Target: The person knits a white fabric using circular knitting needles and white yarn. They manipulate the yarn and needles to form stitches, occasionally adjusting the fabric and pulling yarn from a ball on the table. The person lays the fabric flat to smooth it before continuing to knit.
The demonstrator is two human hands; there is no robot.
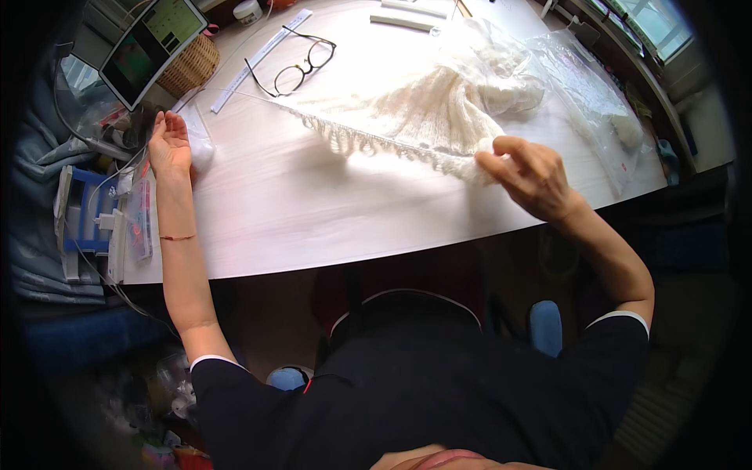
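Note:
A cream knitted piece (458,106) lies bunched over the back and right of the desk. Its looped lower edge runs from near the eyeglasses down to my right hand (526,173), whose thumb and fingers pinch the right corner. From the left end of that edge a thin cord or cable (238,93) stretches toward the left side of the desk. My left hand (170,141) is raised at the desk's left side, palm up with fingers curled, beside a white bundle in clear plastic (201,144). Whether it holds anything is hard to see.
Black-framed eyeglasses (304,69) and a white ruler (261,59) lie at the back left, near a wicker basket (189,64) and a tablet-like screen (153,47). A clear plastic bag (593,100) spreads over the right side. A blue and white holder (93,211) and cables stand at the left edge.

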